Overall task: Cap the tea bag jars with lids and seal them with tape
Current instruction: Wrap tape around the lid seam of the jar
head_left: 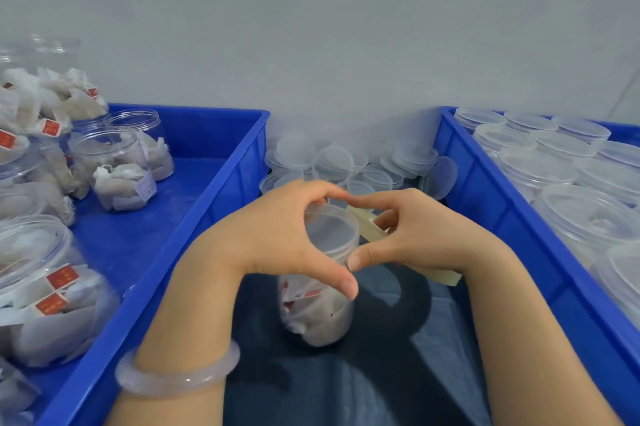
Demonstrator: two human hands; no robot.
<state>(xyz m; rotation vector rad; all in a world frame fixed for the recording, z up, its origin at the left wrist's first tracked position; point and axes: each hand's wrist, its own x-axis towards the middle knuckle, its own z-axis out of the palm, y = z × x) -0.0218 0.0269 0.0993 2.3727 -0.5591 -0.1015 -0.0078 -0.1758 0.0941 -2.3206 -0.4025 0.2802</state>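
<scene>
The left thumb [347, 284] presses the wall of the tea bag jar [317, 315] just under its lid [330, 231], and the left forefinger curls round the far rim. The right thumb [360, 257] and forefinger pinch the same lid from 3 o'clock, so that left hand [284, 235] and right hand [419, 238] ring it, fingertips meeting at 12 o'clock.

A beige tape roll [369, 225] sits under the right palm. Only two arcs of it show, and I cannot tell whether the palm grips it.

The jar stands on a dark cloth [346, 384], in a narrow lane between two blue crates. The left crate [221, 180] has its wall at 9 o'clock, the right crate [485, 204] at 3. Open room lies only toward 6.

Loose lids [332, 159] are piled at 12, too overlapped to count. The left crate holds at least five open jars [117, 169], some cut off by the frame edge. The right holds about ten capped jars [540, 169], blurring together. One pale bangle [180, 379] circles the left wrist.
</scene>
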